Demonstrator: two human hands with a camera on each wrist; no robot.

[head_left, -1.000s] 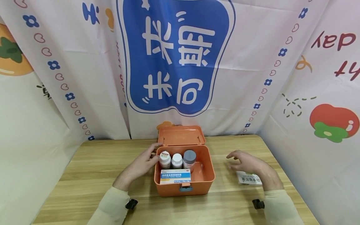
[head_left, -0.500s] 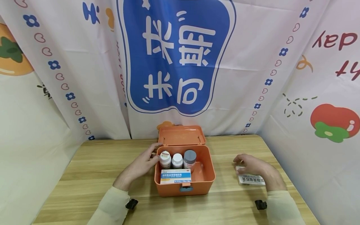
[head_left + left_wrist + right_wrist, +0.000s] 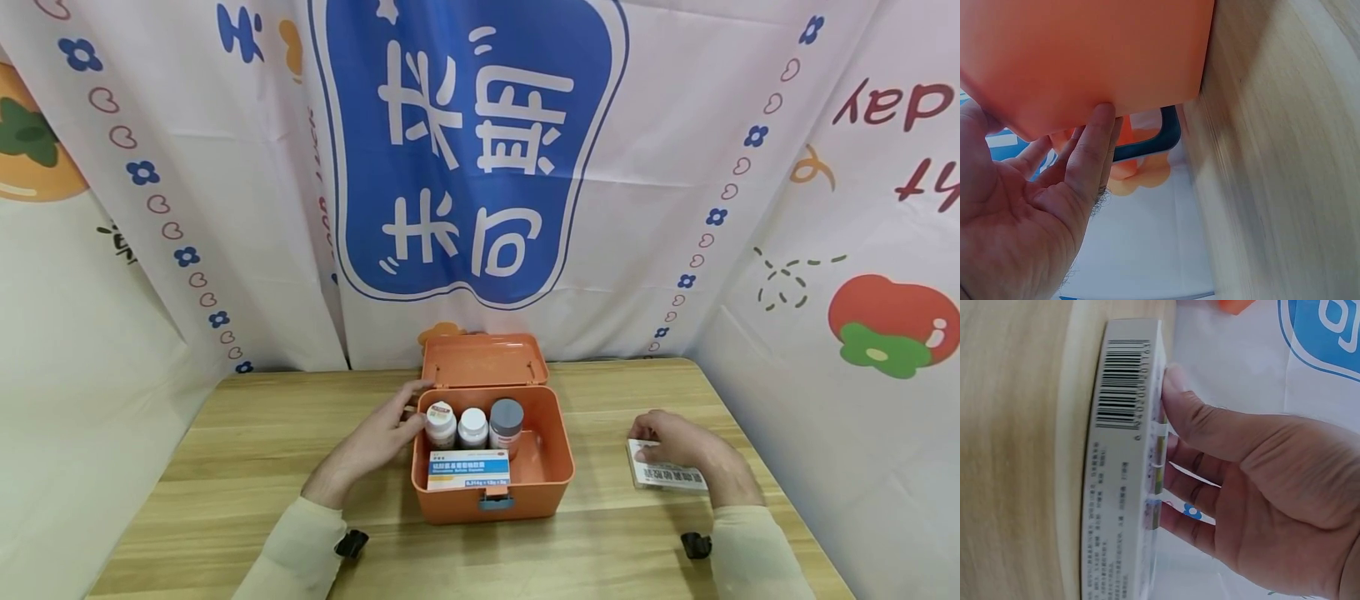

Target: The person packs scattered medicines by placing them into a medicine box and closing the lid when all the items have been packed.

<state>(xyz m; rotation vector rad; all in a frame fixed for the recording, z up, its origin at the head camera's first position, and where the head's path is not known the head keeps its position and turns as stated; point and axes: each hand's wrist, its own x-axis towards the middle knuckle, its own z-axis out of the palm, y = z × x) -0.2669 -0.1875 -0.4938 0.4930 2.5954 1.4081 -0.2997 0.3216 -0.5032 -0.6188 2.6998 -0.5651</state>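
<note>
My left hand (image 3: pixel 382 437) rests against the left side of an orange storage box (image 3: pixel 558 500) whose lid stands raised. In the left wrist view, extended fingers (image 3: pixel 1088 150) touch its outer wall. Inside the storage box stand a white-capped bottle with a label on its cap (image 3: pixel 440 421), another white-capped bottle (image 3: pixel 472 425), a grey-capped bottle (image 3: pixel 506 421) and a blue-and-white medicine box (image 3: pixel 468 471). At the right, my right hand (image 3: pixel 682 446) grips the left end of a flat white medicine box (image 3: pixel 667 475). The right wrist view shows its barcode side, with the fingertips partly hidden behind it.
The orange lid (image 3: pixel 483 361) leans back near the printed curtain (image 3: pixel 480 167) behind the wooden table (image 3: pixel 285 442). A blue-grey latch (image 3: pixel 496 502) is on the storage box's front. A dark handle (image 3: pixel 1160 140) shows in the left wrist view.
My right hand has moved right and down onto the flat medicine box, and its fingers have closed around the left end. That box has shifted slightly. My left hand stays put.
</note>
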